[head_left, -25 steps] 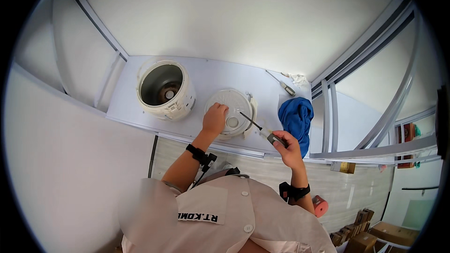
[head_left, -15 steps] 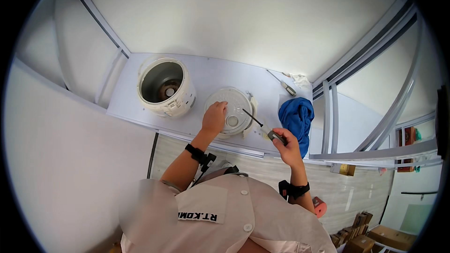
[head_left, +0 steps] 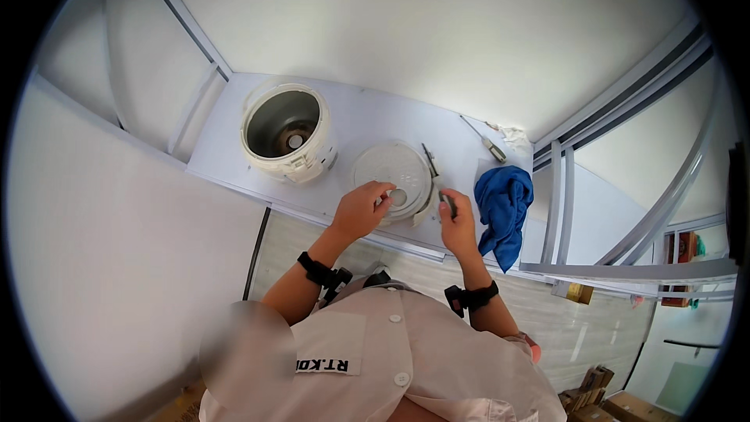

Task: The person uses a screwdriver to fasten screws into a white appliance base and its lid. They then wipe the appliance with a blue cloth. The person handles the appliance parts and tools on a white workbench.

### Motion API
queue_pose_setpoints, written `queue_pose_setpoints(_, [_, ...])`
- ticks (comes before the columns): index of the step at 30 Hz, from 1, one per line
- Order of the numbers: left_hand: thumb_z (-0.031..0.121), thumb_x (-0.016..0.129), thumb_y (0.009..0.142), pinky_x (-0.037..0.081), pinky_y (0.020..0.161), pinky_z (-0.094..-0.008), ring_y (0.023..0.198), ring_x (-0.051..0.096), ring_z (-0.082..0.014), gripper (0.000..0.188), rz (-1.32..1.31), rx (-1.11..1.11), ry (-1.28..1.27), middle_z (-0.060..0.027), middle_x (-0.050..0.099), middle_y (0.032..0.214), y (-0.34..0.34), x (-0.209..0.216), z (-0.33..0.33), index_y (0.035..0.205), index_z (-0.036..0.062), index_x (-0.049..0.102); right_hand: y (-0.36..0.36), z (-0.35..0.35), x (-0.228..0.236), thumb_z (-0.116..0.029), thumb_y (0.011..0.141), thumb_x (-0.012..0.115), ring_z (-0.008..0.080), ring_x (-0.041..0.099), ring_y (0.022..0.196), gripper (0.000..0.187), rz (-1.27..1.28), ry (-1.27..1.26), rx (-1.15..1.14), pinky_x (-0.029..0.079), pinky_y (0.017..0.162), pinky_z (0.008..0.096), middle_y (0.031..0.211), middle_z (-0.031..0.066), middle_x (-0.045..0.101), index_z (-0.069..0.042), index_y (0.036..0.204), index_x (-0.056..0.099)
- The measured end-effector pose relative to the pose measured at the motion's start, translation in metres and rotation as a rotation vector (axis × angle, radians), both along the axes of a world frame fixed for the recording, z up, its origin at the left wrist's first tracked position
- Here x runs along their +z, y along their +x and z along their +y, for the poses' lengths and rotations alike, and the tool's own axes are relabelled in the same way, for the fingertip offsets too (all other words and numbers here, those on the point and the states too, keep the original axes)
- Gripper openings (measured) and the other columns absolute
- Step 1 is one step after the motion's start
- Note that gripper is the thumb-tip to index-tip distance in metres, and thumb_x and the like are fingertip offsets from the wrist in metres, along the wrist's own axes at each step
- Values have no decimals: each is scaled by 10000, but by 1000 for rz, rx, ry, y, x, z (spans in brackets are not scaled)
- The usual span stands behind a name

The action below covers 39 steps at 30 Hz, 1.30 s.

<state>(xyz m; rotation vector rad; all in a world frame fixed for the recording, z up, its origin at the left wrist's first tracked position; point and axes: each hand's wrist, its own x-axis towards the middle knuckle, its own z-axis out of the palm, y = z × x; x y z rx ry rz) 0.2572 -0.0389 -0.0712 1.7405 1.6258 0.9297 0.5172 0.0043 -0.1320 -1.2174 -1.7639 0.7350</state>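
On the tabletop lies a round white rice cooker lid [head_left: 383, 162], with a small round disc [head_left: 398, 198] near its front edge. My left hand [head_left: 362, 209] is over the lid's front left part, fingers curled in a pinch; what they hold, if anything, is too small to tell. My right hand [head_left: 459, 224] grips a screwdriver [head_left: 430, 162] by its dark handle, at the lid's right side. The shaft points away from me along the lid's right edge. Back left of the lid stands the white rice cooker body [head_left: 316, 148], open at the top with a grey inside.
A second screwdriver [head_left: 492, 147] rests at the table's back right, beside crumpled white tissue [head_left: 515, 137]. A blue cloth [head_left: 504, 207] hangs over the table's right front edge. White walls and metal frame bars [head_left: 556, 203] enclose the table. Cardboard boxes [head_left: 590, 391] sit on the floor at the right.
My right hand has moved left to the lid's edge, and the screwdriver shaft now points more directly away from me. My left hand has drawn nearer to me over the lid. The view has shifted slightly.
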Motion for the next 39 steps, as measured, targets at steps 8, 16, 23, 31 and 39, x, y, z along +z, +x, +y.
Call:
queue_pose_setpoints(8, [202, 757, 927, 557, 780, -398, 884, 687, -279, 221, 180, 82, 133, -69, 740, 1029, -30, -42, -14, 1117, 88, 763, -50, 1, 15, -52, 957, 673, 426, 622, 1094, 392, -139, -58, 122, 519, 924, 482, 1213, 200, 636, -79, 1344, 619])
queue_pose_setpoints(16, [190, 783, 872, 535, 972, -438, 1119, 655, -318, 291, 289, 101, 212, -71, 710, 1246, -44, -51, -11, 1147, 95, 769, -71, 8, 3, -65, 934, 706, 422, 622, 1132, 437, -219, 42, 74, 517, 950, 472, 1234, 199, 636, -46, 1359, 602])
queue_pose_setpoints(23, [170, 790, 849, 543, 927, -447, 1120, 653, -313, 274, 308, 71, 189, -58, 711, 1223, -47, -54, -6, 1111, 94, 769, -83, 20, 2, -88, 884, 744, 424, 612, 1167, 448, -260, 51, 5, 518, 972, 491, 1252, 193, 636, -73, 1317, 630])
queue_pose_setpoints(31, [117, 791, 826, 549, 961, -445, 1152, 648, -321, 218, 307, 42, 226, -75, 719, 1193, -47, -56, 1, 1039, 75, 777, -91, 38, 0, -98, 888, 758, 413, 630, 1124, 430, -253, 125, -34, 530, 942, 478, 1226, 183, 652, -62, 1300, 640])
queue_pose_setpoints(39, [146, 794, 837, 540, 990, -437, 1175, 635, -325, 279, 326, 16, 199, -71, 700, 1248, -50, -55, 3, 1108, 87, 764, -96, 41, 2, -91, 863, 769, 397, 632, 1127, 476, -326, 130, -32, 540, 929, 484, 1241, 171, 645, -67, 1321, 642])
